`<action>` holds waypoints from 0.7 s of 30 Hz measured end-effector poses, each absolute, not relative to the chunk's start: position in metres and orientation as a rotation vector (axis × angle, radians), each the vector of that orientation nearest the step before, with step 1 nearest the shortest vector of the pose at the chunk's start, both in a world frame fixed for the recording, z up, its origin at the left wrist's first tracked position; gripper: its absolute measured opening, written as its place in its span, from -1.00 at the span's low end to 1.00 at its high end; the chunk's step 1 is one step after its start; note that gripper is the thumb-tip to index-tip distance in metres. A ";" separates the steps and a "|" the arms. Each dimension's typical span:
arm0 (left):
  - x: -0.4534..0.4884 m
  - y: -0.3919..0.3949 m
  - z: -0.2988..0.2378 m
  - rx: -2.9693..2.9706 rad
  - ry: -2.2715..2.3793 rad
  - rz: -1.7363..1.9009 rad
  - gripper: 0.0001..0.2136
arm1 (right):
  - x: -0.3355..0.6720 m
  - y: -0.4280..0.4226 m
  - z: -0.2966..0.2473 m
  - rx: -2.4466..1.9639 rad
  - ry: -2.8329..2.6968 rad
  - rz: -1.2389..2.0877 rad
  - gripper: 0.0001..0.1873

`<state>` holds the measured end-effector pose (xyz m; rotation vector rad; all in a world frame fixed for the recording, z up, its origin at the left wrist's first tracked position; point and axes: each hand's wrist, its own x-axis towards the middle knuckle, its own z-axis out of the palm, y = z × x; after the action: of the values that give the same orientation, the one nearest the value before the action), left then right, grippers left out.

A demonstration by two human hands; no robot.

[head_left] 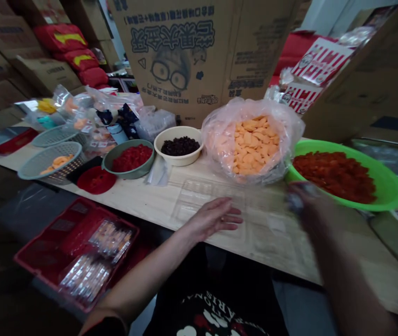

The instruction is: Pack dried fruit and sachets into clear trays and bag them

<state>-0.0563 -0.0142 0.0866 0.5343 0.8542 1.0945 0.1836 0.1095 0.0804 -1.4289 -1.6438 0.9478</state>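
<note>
My left hand [213, 218] lies open, palm down, on a clear plastic blister tray [206, 200] at the front of the pale wooden table [143, 198]. My right hand [302, 200] is motion-blurred above the table's right side, close to the rim of a green plastic bowl [388, 182] of dark red dried fruit pieces [335, 177]. A greyish item seems to be at its fingers, but the blur hides what it is. A clear bag of orange dried slices [251, 144] stands behind the tray.
A cream bowl of dark berries [180, 147], a grey-green bowl of red pieces [131, 158], a red lid [96, 179] and grey mesh baskets [50, 163] line the table. Below its left edge sits a red crate [76, 252] holding sealed packs. Cardboard boxes stand behind.
</note>
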 end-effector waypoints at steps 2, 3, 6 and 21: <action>-0.048 0.002 0.086 0.426 0.799 1.125 -0.55 | 0.129 0.099 0.071 -1.397 -1.591 0.938 -0.67; -0.049 0.008 0.083 0.394 0.846 1.186 -0.61 | 0.101 0.094 0.067 -1.334 -1.646 0.983 -0.70; -0.073 0.017 0.073 0.333 1.060 1.347 -0.78 | 0.036 0.085 0.063 -1.216 -1.738 1.220 -0.68; -0.193 0.004 0.057 0.560 1.493 1.436 -0.80 | 0.001 0.109 0.055 -1.203 -1.661 1.707 -0.80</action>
<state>-0.1935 0.0043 0.0566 0.5599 1.4931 1.4361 0.0008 0.1089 0.0547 -1.2026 -1.6605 1.7070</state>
